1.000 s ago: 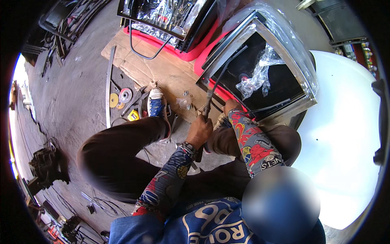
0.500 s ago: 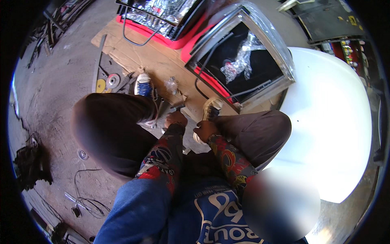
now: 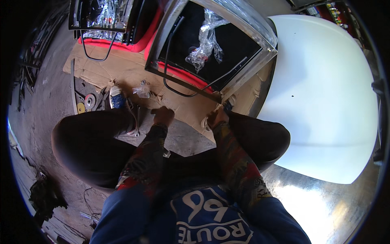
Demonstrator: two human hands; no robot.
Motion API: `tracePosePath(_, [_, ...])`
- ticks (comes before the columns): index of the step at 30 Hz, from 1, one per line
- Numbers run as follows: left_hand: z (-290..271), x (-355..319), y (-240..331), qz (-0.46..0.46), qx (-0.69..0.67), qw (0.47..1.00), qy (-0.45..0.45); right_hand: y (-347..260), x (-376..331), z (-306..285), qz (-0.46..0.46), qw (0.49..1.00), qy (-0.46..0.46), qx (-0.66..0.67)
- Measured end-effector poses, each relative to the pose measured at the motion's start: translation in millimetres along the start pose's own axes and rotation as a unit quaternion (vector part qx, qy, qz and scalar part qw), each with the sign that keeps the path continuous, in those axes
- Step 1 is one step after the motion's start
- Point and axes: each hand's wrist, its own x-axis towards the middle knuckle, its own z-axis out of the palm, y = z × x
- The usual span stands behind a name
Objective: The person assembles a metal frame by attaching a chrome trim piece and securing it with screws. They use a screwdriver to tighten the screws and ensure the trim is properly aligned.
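I am squatting over a brown cardboard sheet on the floor. My right hand is closed around a small dark tool, whose tip is at the lower corner of a silver-framed panel. The panel has a black inside, crumpled clear plastic and a black cable. My left hand is a fist resting on the cardboard's near edge; whether it holds anything is hidden. A small clear bag of parts lies just beyond it.
A large white curved body panel fills the right side. A red part lies under a second framed panel at the back. Grinding discs and a metal bar lie at the left. My shoe is on the cardboard.
My hands, close together in front of my knees before, have spread apart. The right one has gone to the panel's corner, the left to the cardboard edge. The view has shifted toward the panel.
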Motion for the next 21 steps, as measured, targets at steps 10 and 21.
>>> tracePosePath(10, [-258, -65, -41, -0.018, -0.83, 0.547, 0.109, -8, 31, 56, 0.054, 0.985, -0.036, 0.158])
tracePosePath(21, [-365, -241, -134, 0.005, -0.724, 0.615, 0.311, -4, 56, 79, 0.085, 0.961, 0.007, 0.264])
